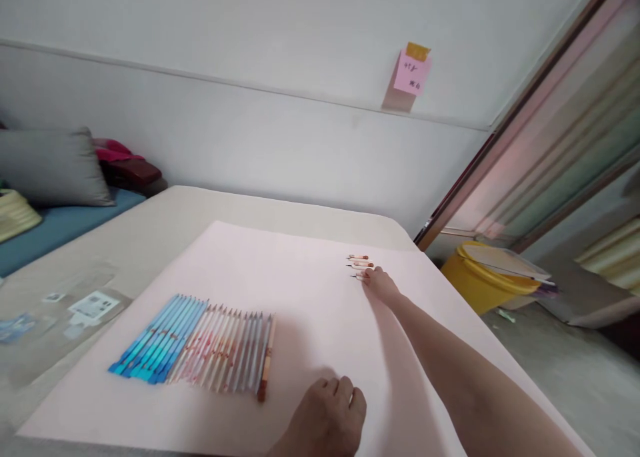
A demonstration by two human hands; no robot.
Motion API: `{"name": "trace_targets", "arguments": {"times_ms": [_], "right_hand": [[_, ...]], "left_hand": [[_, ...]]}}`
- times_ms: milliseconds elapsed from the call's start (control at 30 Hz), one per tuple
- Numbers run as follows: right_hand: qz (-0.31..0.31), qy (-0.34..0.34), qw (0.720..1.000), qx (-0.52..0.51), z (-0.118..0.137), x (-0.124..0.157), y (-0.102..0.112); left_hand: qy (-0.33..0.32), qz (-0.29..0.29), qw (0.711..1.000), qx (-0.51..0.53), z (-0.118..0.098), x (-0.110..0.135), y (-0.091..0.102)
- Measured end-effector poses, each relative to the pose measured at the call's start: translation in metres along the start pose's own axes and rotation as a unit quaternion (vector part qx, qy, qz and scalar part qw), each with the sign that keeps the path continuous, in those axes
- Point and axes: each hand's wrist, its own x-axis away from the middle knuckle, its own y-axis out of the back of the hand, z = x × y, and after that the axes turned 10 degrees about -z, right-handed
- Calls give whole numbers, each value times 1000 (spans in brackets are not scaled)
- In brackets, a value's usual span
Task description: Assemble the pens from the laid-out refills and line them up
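Observation:
My right hand [383, 286] reaches far across the pink sheet [310, 310], fingers pinched on the brown-ended end of a slim pen [359, 277], dark tip pointing left. Just beyond it lie two similar pens, a middle pen [361, 265] and a farther pen [358, 257]. Near the front edge my left hand [333, 414] rests with its fingers curled in; I see nothing in it. To its left is a neat row of several pens: blue pens [160, 337], pale pens with reddish patterns [210, 344], greyish pens [249, 350] and an orange-brown pen [267, 357] at the right end.
Clear plastic packaging with a white label [95, 306] lies left of the sheet. A grey cushion [55, 167] is at the back left. A pink note [411, 74] is taped to the wall. A yellow bin [470, 284] stands on the floor to the right.

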Motion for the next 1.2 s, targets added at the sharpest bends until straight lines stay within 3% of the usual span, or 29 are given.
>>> {"name": "trace_targets", "arguments": {"times_ms": [167,400,600,800,967,1100,1200], "right_hand": [[6,37,999,-1,11,29,10],[-8,92,996,-18,57,126,17],[-30,115,992,-49,94,187,14],[-21,99,992,-79,96,193,12],[-2,64,992,-105,85,191,18],[14,96,994,-43,83,201,30],[27,133,991,-18,84,209,34]], "left_hand": [[23,25,999,30,-2,-2,4],[44,39,997,51,-3,1,11],[138,97,984,50,2,7,20],[189,137,971,49,3,9,24],[214,142,966,40,2,10,11],[260,113,958,51,3,12,0],[369,52,915,156,7,10,-3]]}}
